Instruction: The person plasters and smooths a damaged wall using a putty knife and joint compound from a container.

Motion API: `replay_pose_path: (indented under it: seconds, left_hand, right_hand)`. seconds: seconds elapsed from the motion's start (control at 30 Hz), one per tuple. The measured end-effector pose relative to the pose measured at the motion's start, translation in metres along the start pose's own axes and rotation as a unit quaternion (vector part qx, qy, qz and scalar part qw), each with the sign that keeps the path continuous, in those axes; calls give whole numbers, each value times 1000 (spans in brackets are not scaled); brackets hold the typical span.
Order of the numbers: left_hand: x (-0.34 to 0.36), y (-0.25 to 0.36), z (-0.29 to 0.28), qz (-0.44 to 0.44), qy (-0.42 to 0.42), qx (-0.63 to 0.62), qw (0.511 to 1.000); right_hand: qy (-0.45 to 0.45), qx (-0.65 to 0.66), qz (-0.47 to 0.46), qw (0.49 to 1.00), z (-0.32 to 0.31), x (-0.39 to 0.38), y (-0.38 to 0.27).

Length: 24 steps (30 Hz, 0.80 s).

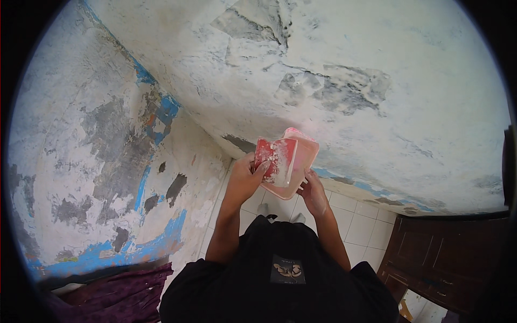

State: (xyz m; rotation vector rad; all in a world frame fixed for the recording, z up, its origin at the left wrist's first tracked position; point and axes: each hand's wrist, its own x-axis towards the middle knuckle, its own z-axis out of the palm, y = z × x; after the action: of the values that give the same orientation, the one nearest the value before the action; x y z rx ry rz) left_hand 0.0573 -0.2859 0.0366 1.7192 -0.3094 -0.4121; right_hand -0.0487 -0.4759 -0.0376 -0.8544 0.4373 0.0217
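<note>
My left hand [245, 177] is closed around a red putty spreader [276, 161], its thumb lying on the flat face. White paste is smeared over the spreader. Just behind it, and partly covered by it, is a shallow pink plastic tray [307, 156] with whitish residue inside. My right hand [314, 195] grips this tray by its lower right edge, with pale smears on the skin. The spreader overlaps the tray's left side; whether the two touch, I cannot tell. Both are held in front of my body, close to the wall.
Ahead stands a whitish wall [431, 107] with rough grey patches. The left wall [64, 161] shows peeling blue paint and meets it in a corner. Below lie white floor tiles [350, 226]. A dark wooden cabinet [441, 247] is at right, a purple cloth [118, 290] at lower left.
</note>
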Motion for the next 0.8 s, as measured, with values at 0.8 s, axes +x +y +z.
replay_pose_path:
  seconds: [0.8]
  left_hand:
    - [19, 257, -30, 159, -135, -292, 934]
  right_hand:
    - [-78, 58, -12, 995, -3, -22, -16]
